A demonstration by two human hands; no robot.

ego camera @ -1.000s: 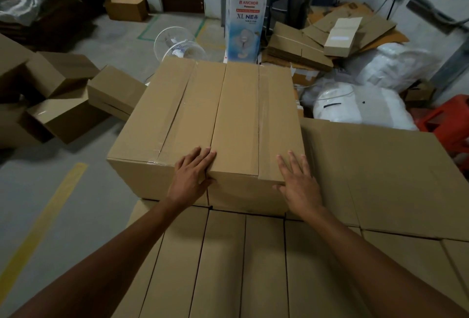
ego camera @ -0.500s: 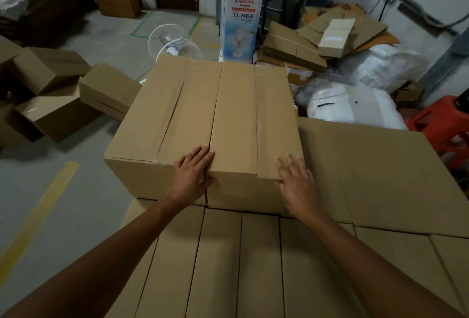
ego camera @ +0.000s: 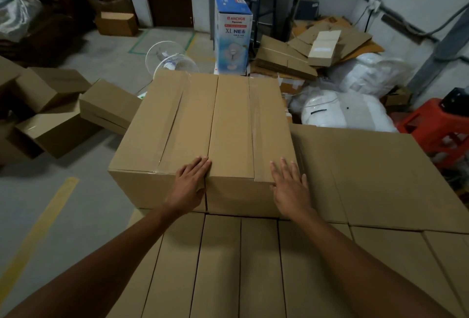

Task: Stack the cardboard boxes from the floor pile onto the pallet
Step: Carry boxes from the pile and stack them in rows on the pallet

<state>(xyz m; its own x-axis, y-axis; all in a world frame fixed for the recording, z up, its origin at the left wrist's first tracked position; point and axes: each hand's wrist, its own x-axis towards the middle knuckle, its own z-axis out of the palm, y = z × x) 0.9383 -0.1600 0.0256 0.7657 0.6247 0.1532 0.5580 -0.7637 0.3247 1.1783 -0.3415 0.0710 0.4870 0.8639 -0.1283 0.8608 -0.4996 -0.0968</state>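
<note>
Head view, looking down along both forearms.

Left grip [ego camera: 189, 185]: wide, fingers straight and close together, holding nothing. Lies flat over the near top edge of the upper tier, with fingertips on the top face at the seam between two boxes and palm down over the front face.

Right grip [ego camera: 291, 188]: wide, fingers straight and slightly spread, holding nothing. Presses flat on the near right corner of the right-hand box, thumb at the near top edge.

Task items: left brown taped cardboard box [ego camera: 157, 135] and right brown taped cardboard box [ego camera: 236, 127], side by side and touching along one long side, each with a strip of clear tape down its top. Stand upright on a lower tier of plain brown cardboard boxes [ego camera: 223, 267], set back from the near edge of that tier. Just beside on the right, touching the right-hand box: a wide run of further brown boxes [ego camera: 368, 173].

Floor pile of loose brown cardboard boxes [ego camera: 76, 119] at left on the grey concrete floor [ego camera: 88, 190], tumbled at mixed angles, well apart from both grips.

Beyond the stack:
- tall blue-and-white fan carton [ego camera: 232, 38], upright
- white wire-guarded fan [ego camera: 170, 61], left of the carton, partly hidden by the left box
- flattened brown cardboard sheets [ego camera: 291, 61]
- white plastic sacks [ego camera: 342, 112]
- red plastic crate [ego camera: 436, 127], at far right

Yellow painted line [ego camera: 38, 229] on the floor at lower left.
</note>
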